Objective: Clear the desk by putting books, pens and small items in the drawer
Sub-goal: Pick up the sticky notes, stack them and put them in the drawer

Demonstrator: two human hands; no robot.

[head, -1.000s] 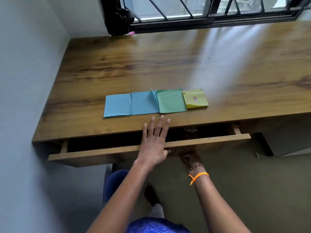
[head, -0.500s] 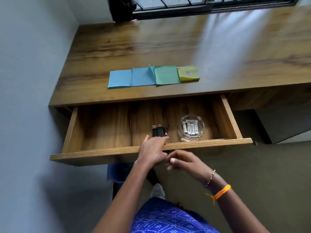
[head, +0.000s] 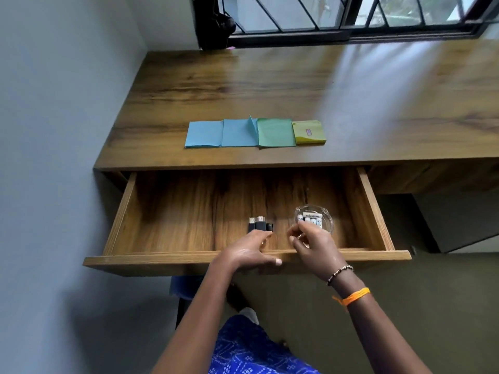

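Both hands now reach into the drawer (head: 129,211), which was almost closed a second ago: left hand (head: 249,252) relaxed near the black sticks (head: 260,225), right hand (head: 310,241) curled at the glass dish (head: 325,225); a grip I cannot confirm. Coloured papers (head: 240,133) wait on the desk (head: 351,98).

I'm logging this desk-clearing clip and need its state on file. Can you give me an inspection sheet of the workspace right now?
Surface: wooden desk, drawer pulled out.
Job's things: four paper pads in a row near the desk's front edge: two blue, one green, one yellow-green.
Clutter: small black items and a glass dish of small white tubes, both in the drawer.
Hands: left hand over the drawer's front edge, fingers by the black items; right hand curled at the dish, grip unclear.
Cables: nothing seen.
Surroundings: barred window behind, wall on the left.
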